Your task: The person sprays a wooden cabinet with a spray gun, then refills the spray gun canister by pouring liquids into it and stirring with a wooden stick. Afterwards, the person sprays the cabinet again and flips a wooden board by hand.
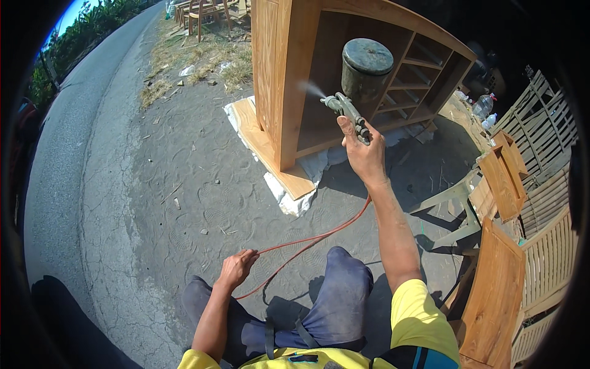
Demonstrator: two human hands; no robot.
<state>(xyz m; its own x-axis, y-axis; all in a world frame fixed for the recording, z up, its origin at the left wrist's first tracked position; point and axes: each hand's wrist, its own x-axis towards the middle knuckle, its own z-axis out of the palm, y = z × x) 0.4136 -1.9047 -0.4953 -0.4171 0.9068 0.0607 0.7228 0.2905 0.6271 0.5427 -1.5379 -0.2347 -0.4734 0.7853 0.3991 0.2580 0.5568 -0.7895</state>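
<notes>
Right hand: we see the right hand (pixel 367 150) wrapped around the handle of a spray gun (pixel 351 113).
Spray gun: we find it raised before the open front of a wooden cabinet (pixel 286 92), a dark lidded cup (pixel 367 66) upright beside it.
Nozzle: we observe pale mist (pixel 313 90) leaving it toward the left.
Left hand: we see the left hand (pixel 238 269) closed on a red hose (pixel 313 237), low, near the knees.
Hose: we trace it up to the right wrist.
Cabinet base: we note a board (pixel 270 155) and white sheeting (pixel 286 200).
</notes>
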